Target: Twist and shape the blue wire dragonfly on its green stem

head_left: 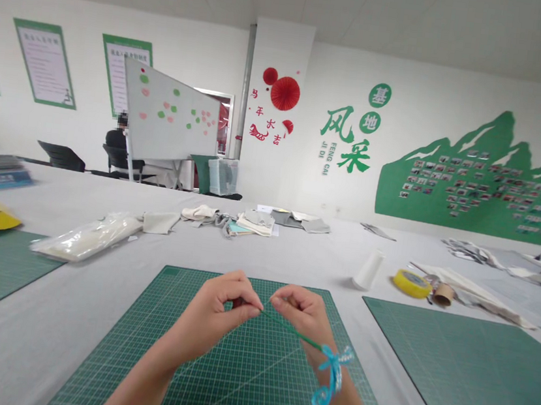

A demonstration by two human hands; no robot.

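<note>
A craft flower with a thin green stem and a light-blue looped head [329, 374] is held over the green cutting mat [238, 382]. My left hand [218, 311] pinches the tip of the stem between thumb and forefinger. From there the stem slants down to the right, passing in front of my other wrist, and the blue loops dangle at its far end. My right hand [304, 312] is closed too, thumb against curled fingers, close beside the stem's tip. Whatever it grips, if anything, is hidden.
More cutting mats [471, 372] lie either side. Ahead are a clear plastic packet [93, 236], fabric scraps [253, 220], a white paper cup [368, 271], yellow tape [411, 283] and a cardboard tube [443, 295]. A person [118, 138] sits by the whiteboard [172, 118].
</note>
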